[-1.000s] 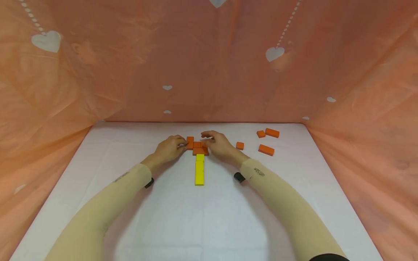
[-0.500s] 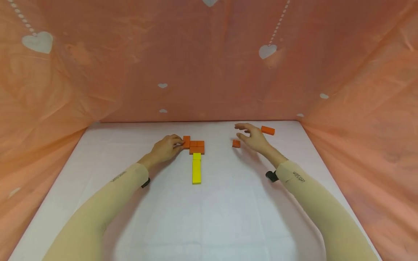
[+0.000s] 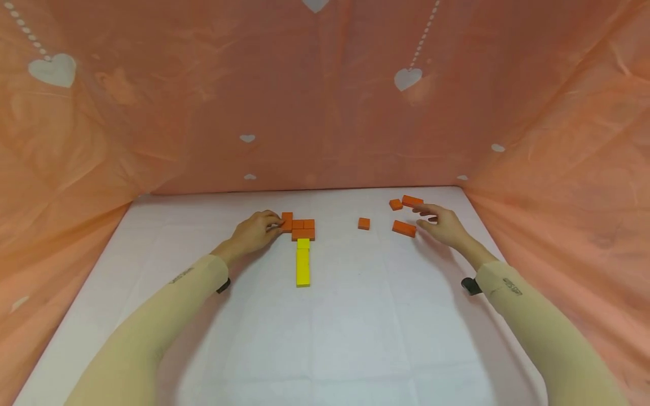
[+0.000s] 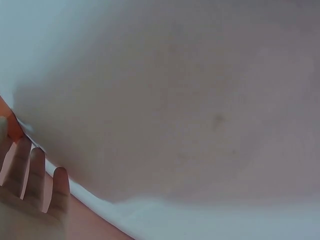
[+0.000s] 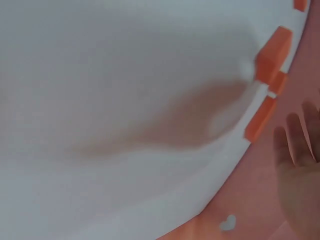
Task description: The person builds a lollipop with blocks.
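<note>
In the head view my left hand (image 3: 252,232) pinches an upright orange block (image 3: 287,223) at its left side. That block stands against two small orange squares (image 3: 303,224) and an orange bar (image 3: 303,234) below them. Under the bar runs a yellow strip (image 3: 303,266) topped by a small yellow square (image 3: 303,243). The left wrist view catches only a corner of an orange block (image 4: 11,122) at the fingertips. My right hand (image 3: 443,225), fingers spread and holding nothing, hovers just right of an orange rectangular block (image 3: 404,228).
A loose orange square (image 3: 364,223) lies between the two hands. Behind the right hand are a small orange block (image 3: 395,204) and a longer orange block (image 3: 413,201). A pinkish-orange cloth with white hearts encloses the white table (image 3: 345,338) at the back and sides.
My right hand has moved from the orange shape rightward to the loose orange blocks. My left hand stays at the upright block. The head view has shifted slightly.
</note>
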`<state>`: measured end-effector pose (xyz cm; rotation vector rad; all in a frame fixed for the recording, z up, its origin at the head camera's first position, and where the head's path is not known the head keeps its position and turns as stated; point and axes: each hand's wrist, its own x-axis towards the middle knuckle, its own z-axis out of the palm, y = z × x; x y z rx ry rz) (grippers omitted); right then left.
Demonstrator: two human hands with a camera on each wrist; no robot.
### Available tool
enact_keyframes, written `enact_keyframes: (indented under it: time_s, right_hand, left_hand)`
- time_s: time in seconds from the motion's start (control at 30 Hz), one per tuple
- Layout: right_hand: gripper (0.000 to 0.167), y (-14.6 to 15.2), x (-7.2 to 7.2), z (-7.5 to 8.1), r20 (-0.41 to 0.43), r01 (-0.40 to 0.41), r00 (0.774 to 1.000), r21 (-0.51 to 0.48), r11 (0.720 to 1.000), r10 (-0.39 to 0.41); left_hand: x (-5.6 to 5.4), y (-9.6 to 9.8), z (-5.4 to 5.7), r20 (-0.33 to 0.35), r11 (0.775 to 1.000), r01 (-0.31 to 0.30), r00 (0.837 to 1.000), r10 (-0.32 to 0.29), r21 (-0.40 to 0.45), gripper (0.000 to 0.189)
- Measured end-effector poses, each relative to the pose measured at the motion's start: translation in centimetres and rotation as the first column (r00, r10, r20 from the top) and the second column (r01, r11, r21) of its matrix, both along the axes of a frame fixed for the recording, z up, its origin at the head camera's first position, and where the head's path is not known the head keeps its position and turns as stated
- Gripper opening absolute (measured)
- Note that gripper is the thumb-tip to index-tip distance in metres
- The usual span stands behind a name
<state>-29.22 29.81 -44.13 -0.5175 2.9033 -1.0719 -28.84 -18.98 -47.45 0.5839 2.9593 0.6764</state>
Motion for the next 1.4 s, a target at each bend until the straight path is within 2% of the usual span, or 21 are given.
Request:
enact_keyframes:
  time_s: [0.23, 0.43, 0.63, 0.87, 1.03, 1.17, 1.3, 1.4]
  right_hand:
    - [0.043, 0.4, 0.1, -1.2, 0.064, -0.093, 0.994, 0.081, 0.992, 0.088]
    - [0.047, -0.1, -0.1, -1.8, 0.074, -0.142, 0.988, 0.113, 0.983, 0.134]
    - [0.045, -0.5, -0.1, -2.3, 0.062, -0.12, 0.992, 0.16, 0.98, 0.111]
    - [0.044, -0.8, 0.1, -2.5, 0.03, -0.105, 0.994, 0.159, 0.982, 0.102]
    - [0.044, -1.1, 0.3, -2.8, 0.009, -0.081, 0.997, 0.115, 0.99, 0.081]
    - [0.045, -2.1, 0.8, -2.8, -0.025, -0.032, 0.999, 0.026, 0.999, 0.033]
    - [0.046, -4.4, 1.5, -2.2, -0.024, 0.032, 0.999, -0.098, 0.995, -0.035]
    - [0.046, -6.8, 1.9, -1.7, -0.011, 0.053, 0.998, -0.157, 0.986, -0.056]
  left_hand:
    - [0.0, -0.4, 0.1, 0.022, 1.0, -0.001, 1.0, 0.001, 0.001, 0.034]
    - [0.1, -0.4, 0.2, 0.016, 1.0, 0.002, 1.0, -0.002, 0.005, 0.034]
    - [0.3, -0.3, 0.2, 0.007, 1.0, 0.01, 1.0, -0.01, 0.005, 0.034]
    - [0.4, -0.2, 0.3, 0.008, 1.0, 0.006, 1.0, -0.006, 0.002, 0.034]
    - [0.5, -0.3, 0.2, 0.002, 1.0, 0.006, 1.0, -0.006, 0.002, 0.034]
    - [0.6, -0.4, 0.2, 0.004, 1.0, 0.004, 1.0, -0.004, 0.008, 0.033]
    - [0.7, -0.4, 0.2, 0.007, 1.0, 0.002, 1.0, -0.002, 0.006, 0.034]
    - [0.8, -0.4, 0.3, 0.01, 1.0, 0.0, 1.0, -0.001, 0.009, 0.034]
